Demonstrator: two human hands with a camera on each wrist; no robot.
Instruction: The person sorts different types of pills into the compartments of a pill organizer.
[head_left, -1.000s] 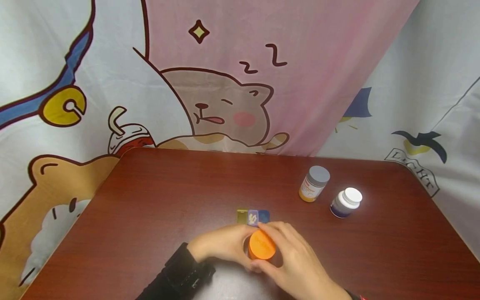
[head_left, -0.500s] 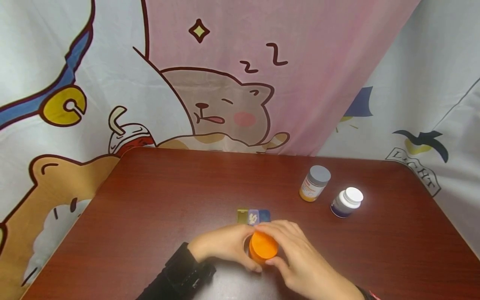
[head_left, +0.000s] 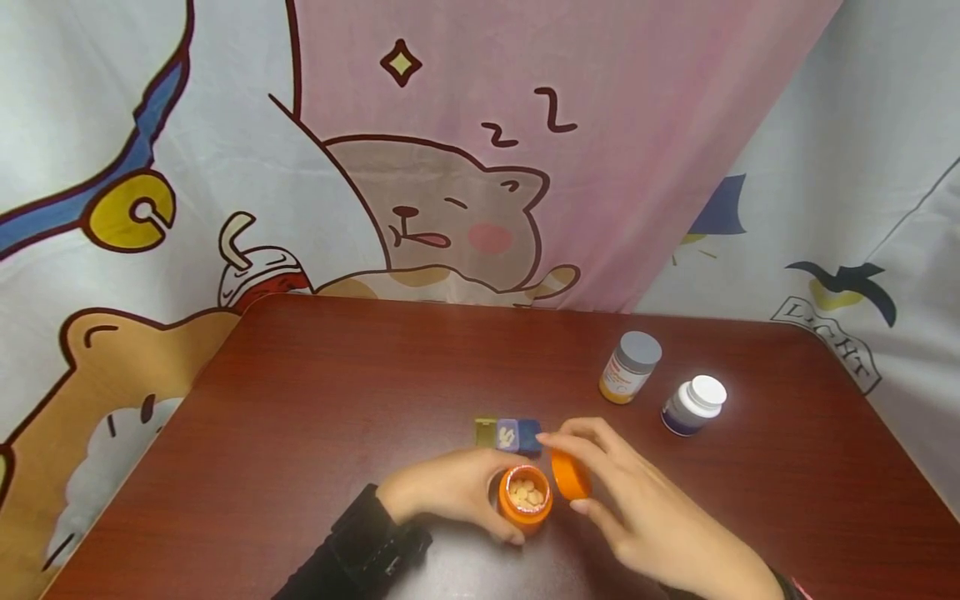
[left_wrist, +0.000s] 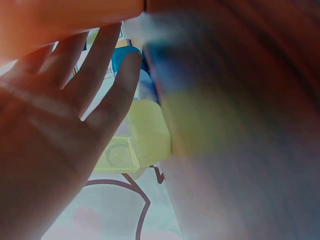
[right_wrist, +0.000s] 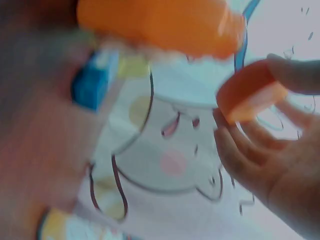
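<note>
My left hand curls around an orange pill bottle standing upright on the table. Its mouth is uncovered and shows pale tablets inside. Just to the right, my right hand pinches the orange cap between thumb and fingers, tilted on its side and apart from the bottle. The right wrist view also shows the cap in the fingers, off the bottle's neck. Beyond the hands lies a small pill organizer with yellow, lilac and blue compartments; white pills sit in the lilac one.
A grey-capped bottle and a white bottle stand at the right of the brown table. A printed cloth hangs behind the table's far edge.
The cap was on the bottle before; my right hand has lifted it off and moved it right, uncovering the tablets. My left hand stays around the bottle.
</note>
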